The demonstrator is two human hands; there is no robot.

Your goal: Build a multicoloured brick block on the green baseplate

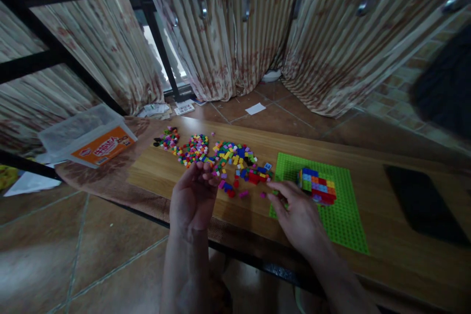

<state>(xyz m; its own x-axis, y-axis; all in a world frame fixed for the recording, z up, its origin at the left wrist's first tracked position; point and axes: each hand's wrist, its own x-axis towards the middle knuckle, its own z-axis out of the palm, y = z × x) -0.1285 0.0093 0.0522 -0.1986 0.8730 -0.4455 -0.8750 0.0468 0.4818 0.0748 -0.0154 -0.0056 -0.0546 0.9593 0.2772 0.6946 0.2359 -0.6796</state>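
Note:
My left hand (196, 196) is raised at the front of the wooden board, palm turned up and fingers loosely curled, with nothing visible in it. Just beyond its fingertips lie loose toy bricks (230, 153) in many colours. My right hand (296, 211) reaches over the left edge of a green baseplate (351, 211), thumb and forefinger a little apart near some red bricks (254, 178). No brick shows clearly between them. Beside that hand, a block of joined multicoloured bricks (319, 186) stands on the baseplate; its lower left part is partly hidden.
A clear plastic tub (83, 130) with an orange label stands at the left. A black flat object (425, 203) lies on the board (375, 176) at the right. Behind are striped curtains (239, 39) and a tiled floor with a white paper (255, 108).

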